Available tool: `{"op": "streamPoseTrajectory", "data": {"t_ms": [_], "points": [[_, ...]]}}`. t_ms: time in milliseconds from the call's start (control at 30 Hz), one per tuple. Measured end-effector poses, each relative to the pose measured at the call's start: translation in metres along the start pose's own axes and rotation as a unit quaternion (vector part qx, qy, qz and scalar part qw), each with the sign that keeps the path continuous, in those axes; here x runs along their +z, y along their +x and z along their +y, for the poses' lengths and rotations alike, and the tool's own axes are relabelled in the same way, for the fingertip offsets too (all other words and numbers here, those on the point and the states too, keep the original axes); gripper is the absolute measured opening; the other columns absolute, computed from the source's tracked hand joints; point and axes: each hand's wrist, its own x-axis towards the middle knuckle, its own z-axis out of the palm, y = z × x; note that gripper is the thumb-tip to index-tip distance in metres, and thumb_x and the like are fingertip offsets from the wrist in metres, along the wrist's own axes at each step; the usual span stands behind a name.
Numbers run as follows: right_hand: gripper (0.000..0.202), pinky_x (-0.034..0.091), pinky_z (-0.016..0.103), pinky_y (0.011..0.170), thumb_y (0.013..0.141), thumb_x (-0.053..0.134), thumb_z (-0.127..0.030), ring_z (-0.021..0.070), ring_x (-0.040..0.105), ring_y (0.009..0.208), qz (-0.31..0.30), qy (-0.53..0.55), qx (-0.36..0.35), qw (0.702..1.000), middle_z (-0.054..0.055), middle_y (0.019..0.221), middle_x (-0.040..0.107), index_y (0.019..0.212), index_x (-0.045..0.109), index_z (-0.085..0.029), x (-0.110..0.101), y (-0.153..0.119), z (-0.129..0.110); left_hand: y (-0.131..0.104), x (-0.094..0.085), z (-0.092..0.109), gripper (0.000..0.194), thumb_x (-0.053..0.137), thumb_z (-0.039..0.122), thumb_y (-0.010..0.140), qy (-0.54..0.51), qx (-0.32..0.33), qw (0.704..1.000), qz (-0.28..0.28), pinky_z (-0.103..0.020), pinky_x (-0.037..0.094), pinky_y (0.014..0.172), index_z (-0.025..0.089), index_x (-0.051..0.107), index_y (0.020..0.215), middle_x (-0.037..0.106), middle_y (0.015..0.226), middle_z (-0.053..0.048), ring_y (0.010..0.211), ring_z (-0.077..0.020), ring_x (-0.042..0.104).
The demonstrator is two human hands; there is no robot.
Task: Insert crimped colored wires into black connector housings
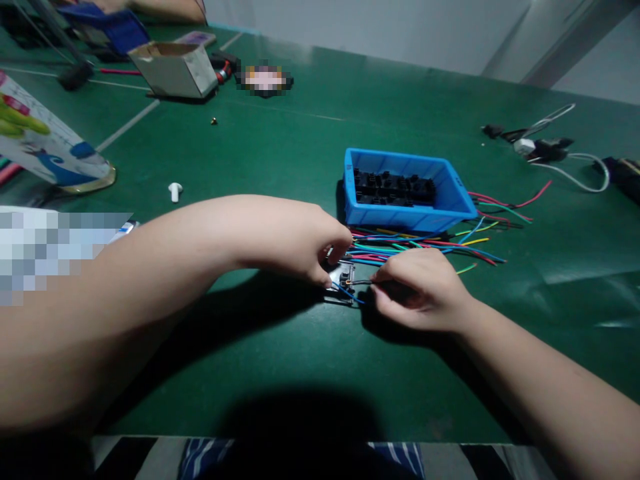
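My left hand (313,243) has curled fingers at the left side of a small black-and-silver electrical part (345,277), with the thumb against its edge. From near that thumb a thin blue wire (347,293) slants across the part to the lower right. Thumb and forefinger of my right hand (423,290) pinch a dark wire (361,281), whose other end meets the middle of the part. Just behind both hands lies a bundle of coloured wires (375,250), red, blue, green and yellow. My left fingers hide some of the part.
A blue bin (407,217) with black plastic pieces (395,187) stands behind the wires. Farther off are a cardboard box (175,73), a white plastic piece (175,192), a printed package (50,143) and a white cable (575,167). Another person's arm (170,9) shows at the top left.
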Motion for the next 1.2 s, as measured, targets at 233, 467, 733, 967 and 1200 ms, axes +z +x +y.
{"op": "streamPoseTrajectory", "data": {"t_ms": [233,467,733,967,1200], "points": [[0.008,0.037,0.025,0.050,0.081,0.057,-0.019,0.0107,0.052,0.049,-0.004,-0.010,-0.003,1.000,-0.003,0.058,0.061,0.073,0.058,-0.021,0.0001,-0.0001,-0.0001,0.0012,0.0002,-0.0026,0.020,0.069,0.032,0.076,0.007,0.016,1.000,-0.001,-0.025,0.035,0.061,0.026,0.068,0.096,0.071,0.087,0.001,0.069,-0.0140,0.057],[0.009,0.037,0.024,0.049,0.080,0.058,-0.019,0.0103,0.051,0.048,-0.003,-0.010,-0.004,1.000,-0.003,0.057,0.060,0.072,0.059,-0.020,-0.0003,0.0001,-0.0004,0.0028,-0.0015,-0.0025,0.022,0.069,0.031,0.077,-0.003,0.015,1.000,-0.019,-0.025,0.036,0.066,0.026,0.068,0.098,0.071,0.088,0.001,0.074,-0.0150,0.059],[0.013,0.034,0.027,0.049,0.081,0.057,-0.018,0.0111,0.050,0.046,-0.017,-0.035,-0.019,0.999,-0.003,0.053,0.056,0.068,0.057,-0.020,-0.0014,0.0000,-0.0022,0.0046,-0.0016,0.0015,0.023,0.071,0.034,0.077,0.004,-0.008,1.000,-0.028,-0.024,0.035,0.064,0.024,0.066,0.097,0.071,0.089,0.002,0.073,-0.0141,0.059],[0.013,0.034,0.028,0.051,0.084,0.056,-0.019,0.0125,0.053,0.051,-0.047,-0.033,-0.043,0.997,-0.001,0.058,0.060,0.072,0.060,-0.018,-0.0021,0.0008,0.0001,0.0043,-0.0005,0.0014,0.033,0.071,0.037,0.078,0.014,-0.011,0.999,-0.035,-0.024,0.038,0.068,0.026,0.065,0.109,0.072,0.098,0.001,0.078,-0.0148,0.060],[0.014,0.037,0.027,0.057,0.088,0.055,-0.016,0.0128,0.059,0.061,-0.082,-0.017,-0.046,0.995,0.002,0.073,0.069,0.097,0.065,-0.014,-0.0011,-0.0003,0.0007,0.0036,0.0004,0.0016,0.039,0.070,0.040,0.076,0.019,-0.021,0.999,-0.027,-0.026,0.041,0.074,0.029,0.066,0.114,0.072,0.102,0.000,0.084,-0.0176,0.062]]}}
